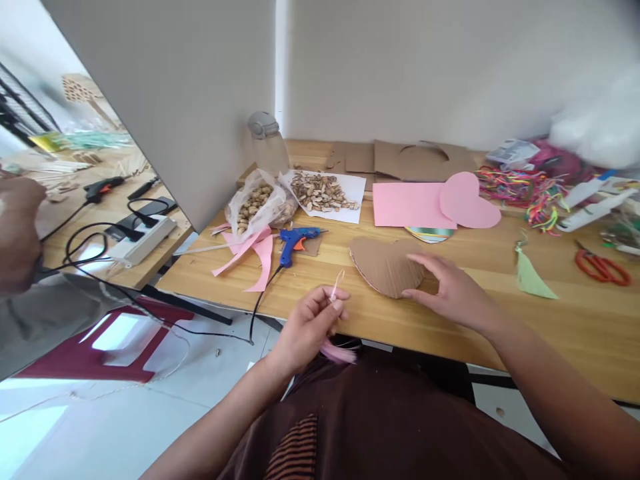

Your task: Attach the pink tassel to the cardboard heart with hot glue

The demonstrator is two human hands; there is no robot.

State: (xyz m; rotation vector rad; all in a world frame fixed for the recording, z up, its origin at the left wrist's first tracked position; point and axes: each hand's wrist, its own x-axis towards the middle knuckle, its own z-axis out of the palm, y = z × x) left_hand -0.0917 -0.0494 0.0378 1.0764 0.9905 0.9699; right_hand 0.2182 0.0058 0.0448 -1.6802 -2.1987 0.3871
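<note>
My left hand (pixel 314 323) is closed on a pink tassel (pixel 339 352), pinching it near its top, with a thin loop standing up above the fingers and the strands hanging below. My right hand (pixel 445 293) has its thumb and fingers apart at the right side of a brown cardboard heart (pixel 385 267) lying on the wooden table (pixel 500 317). Its fingertips are at the heart's edge; whether they press on it I cannot tell. Left of the heart rests a blue glue gun (pixel 293 245) beside pink paper scraps (pixel 263 257). A pale green tassel (pixel 534 273) lies to the right.
Behind are a bag of nuts (pixel 255 208), shells on white paper (pixel 325 193), a bottle (pixel 269 143), a pink sheet (pixel 405 205) and a pink heart (pixel 470 202). Red scissors (pixel 603 267) lie right. At far left, another person's hand (pixel 20 227) shows near a power strip (pixel 145 241).
</note>
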